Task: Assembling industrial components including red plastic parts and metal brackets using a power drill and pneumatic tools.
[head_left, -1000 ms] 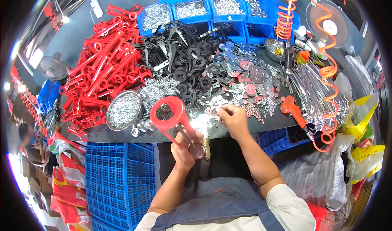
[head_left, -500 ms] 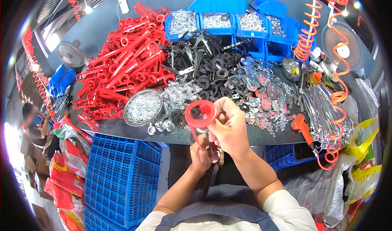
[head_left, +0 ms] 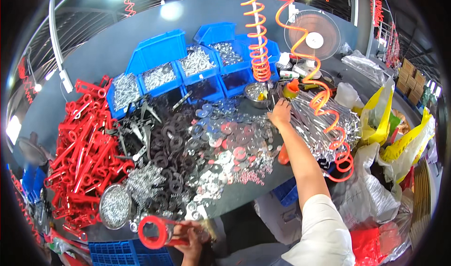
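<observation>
My left hand (head_left: 191,240) is low at the table's front edge, closed around a red plastic part with a ring-shaped end (head_left: 157,232). My right hand (head_left: 281,113) reaches far across the dark table (head_left: 244,198) to the back right. Its fingers rest on the near end of a heap of long shiny metal rods (head_left: 319,120), beside a small metal bowl (head_left: 257,94). Whether the fingers hold a rod is hidden. Silver and red washers (head_left: 230,148) lie between the two hands.
Red plastic handles (head_left: 84,148) pile up on the left, black rings (head_left: 164,144) in the middle, a round tin of small screws (head_left: 116,206) at the front left. Blue bins (head_left: 188,71) of hardware line the back. Orange coiled hoses (head_left: 324,101) hang over the rods. Yellow bags (head_left: 390,125) stand right, a blue crate (head_left: 127,254) below.
My right hand has left the red part near my body and stretched out to the rods at the back right. The left hand keeps the red part, now lower in view.
</observation>
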